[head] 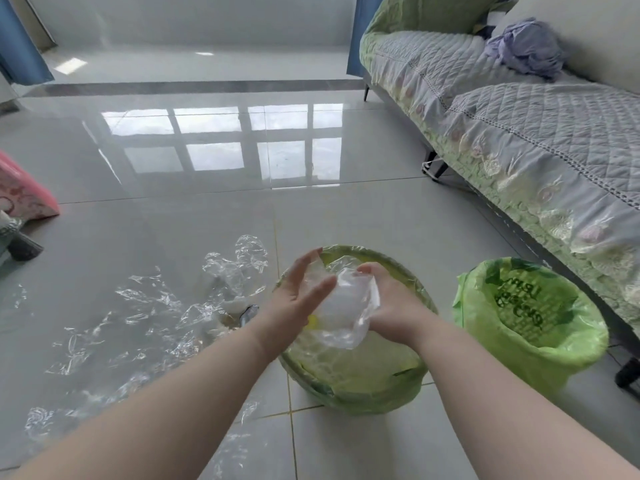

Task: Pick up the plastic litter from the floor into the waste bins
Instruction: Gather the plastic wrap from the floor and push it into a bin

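Note:
A crumpled wad of clear plastic [346,306] sits between both hands, right above the near waste bin [363,393], which has a green liner. My left hand [294,303] presses flat against the wad's left side with fingers stretched. My right hand [391,306] grips its right side. A second bin with a bright green printed bag [530,323] stands to the right. Several pieces of clear plastic film [145,320] lie scattered on the glossy tiles to the left of the near bin.
A sofa with a quilted green and grey cover [519,150] runs along the right, its dark legs near the second bin. A pink cloth-covered object [24,192] and a dark furniture foot [24,247] stand at the left edge. Blue curtains [20,53] hang at the back.

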